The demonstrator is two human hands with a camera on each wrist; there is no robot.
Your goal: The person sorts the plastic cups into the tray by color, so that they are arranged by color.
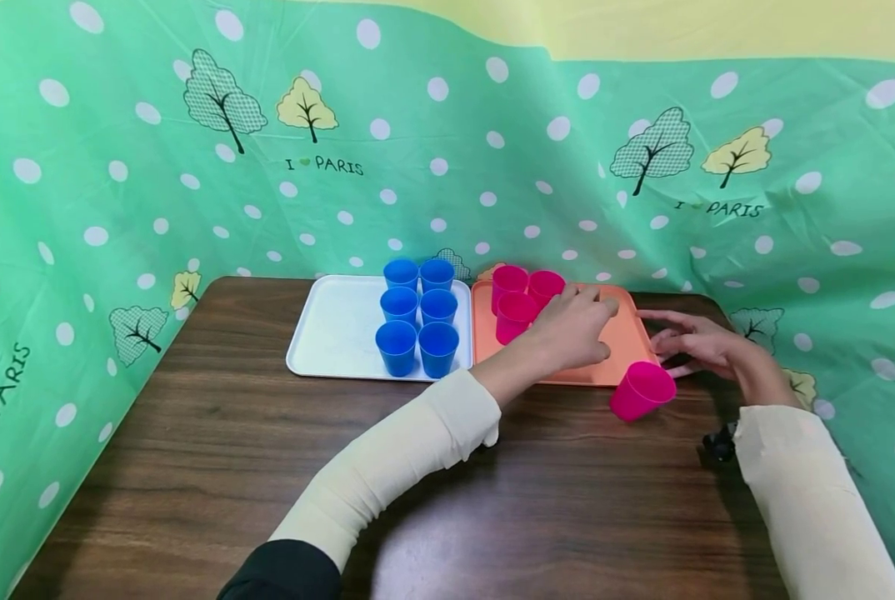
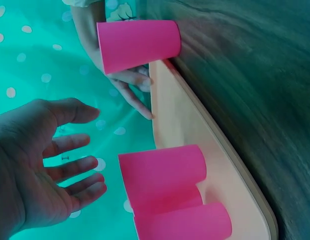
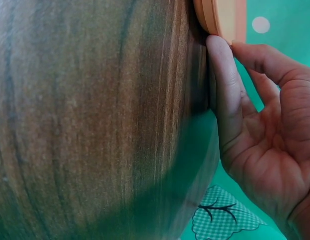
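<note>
My left hand [image 1: 571, 325] is over the orange tray [image 1: 620, 325], to the right of the pink cups there. In the left wrist view its fingers [image 2: 77, 145] are loosely bent and hold nothing. Three pink cups [image 1: 517, 317] stand upright on the tray's left part; the hand may hide more. Another pink cup [image 1: 642, 390] is by the tray's front right corner, on the table side. My right hand [image 1: 698, 342] is at the tray's right end. Its fingertips [image 3: 218, 42] touch the tray's edge, with the fingers mostly extended.
A white tray [image 1: 327, 329] adjoins the orange one on the left, with several blue cups [image 1: 398, 346] in two columns on its right half. Both trays lie near the back of the brown wooden table [image 1: 192, 467]. A green dotted cloth [image 1: 432, 125] hangs behind.
</note>
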